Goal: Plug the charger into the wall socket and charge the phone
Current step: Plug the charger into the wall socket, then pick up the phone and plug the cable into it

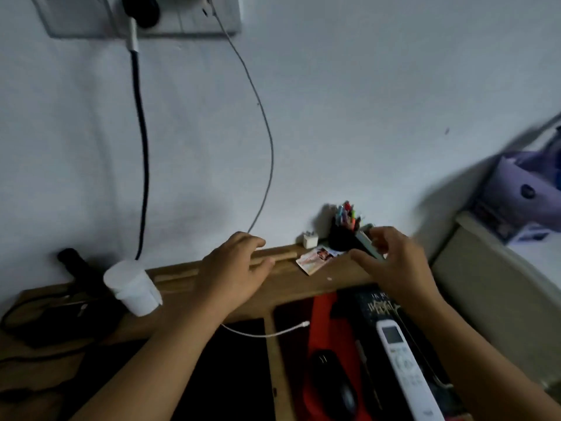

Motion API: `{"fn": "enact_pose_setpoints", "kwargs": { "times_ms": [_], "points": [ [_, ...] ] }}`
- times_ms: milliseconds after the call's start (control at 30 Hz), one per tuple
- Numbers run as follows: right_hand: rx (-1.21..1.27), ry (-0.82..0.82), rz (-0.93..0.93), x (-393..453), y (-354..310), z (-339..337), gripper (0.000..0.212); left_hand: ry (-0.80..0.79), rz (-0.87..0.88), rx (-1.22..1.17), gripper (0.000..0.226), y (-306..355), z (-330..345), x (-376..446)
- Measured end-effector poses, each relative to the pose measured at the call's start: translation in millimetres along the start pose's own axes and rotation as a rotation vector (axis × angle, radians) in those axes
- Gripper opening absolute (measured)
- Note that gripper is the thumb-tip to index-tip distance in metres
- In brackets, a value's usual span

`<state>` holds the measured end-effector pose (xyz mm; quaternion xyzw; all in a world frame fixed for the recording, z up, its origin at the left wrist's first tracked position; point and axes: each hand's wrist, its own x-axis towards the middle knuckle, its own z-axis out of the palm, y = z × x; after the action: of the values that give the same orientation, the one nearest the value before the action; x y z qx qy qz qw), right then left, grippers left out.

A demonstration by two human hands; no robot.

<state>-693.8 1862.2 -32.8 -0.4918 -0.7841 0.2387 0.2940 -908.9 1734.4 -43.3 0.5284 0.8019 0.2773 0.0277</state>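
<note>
- Both hands reach toward the far edge of the counter [303, 287]: the left hand [233, 268] hangs over the wooden ledge with loosely curled fingers and holds nothing that I can see, while the right hand [391, 262] closes thumb and fingers on a slim, pale, phone-like slab [368, 243] next to the pen holder [343, 238].
- Blur keeps me from saying for certain that the slab is the phone.
- On the wall, the socket plate [145, 16] at the far left already carries a black plug [142, 10] with a thick black cable [142, 147], and a thin grey cable [264, 132] drops from its right part to behind the left hand.
- A small white charger cube [310, 240] stands unplugged on the ledge, just left of the pen holder.
- A white cable end [288, 329] lies loose on the counter, near the left forearm and joined to nothing visible.
- My judgement: the task is at an early stage. The cube still has to go into the socket, and a cable still has to meet the phone.
- A white cup [133, 287], a mouse [334, 384] and a remote [403, 369] lie nearer and play no part.
</note>
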Motion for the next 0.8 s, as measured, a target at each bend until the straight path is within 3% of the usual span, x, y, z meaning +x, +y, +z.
{"fn": "enact_pose_setpoints", "kwargs": {
  "times_ms": [133, 233, 433, 633, 800],
  "points": [
    [-0.129, -0.033, 0.181, -41, 76, -10, 0.037, -0.155, 0.022, -0.031, 0.036, 18, 58, -16],
    [-0.185, -0.064, 0.317, -70, 117, -17, 0.042, -0.274, 0.064, -0.085, 0.037, 37, 94, -26],
    [-0.257, -0.251, 0.461, -122, 154, 3, 0.047, -0.5, 0.148, -0.063, 0.04, 77, 141, -45],
    [-0.383, -0.124, 0.497, -128, 189, 5, 0.056, -0.576, 0.154, -0.041, 0.04, 83, 161, -50],
    [-0.394, -0.292, 0.501, -115, 212, 12, 0.076, -0.593, 0.132, -0.042, 0.039, 82, 165, -48]
  ]
}}
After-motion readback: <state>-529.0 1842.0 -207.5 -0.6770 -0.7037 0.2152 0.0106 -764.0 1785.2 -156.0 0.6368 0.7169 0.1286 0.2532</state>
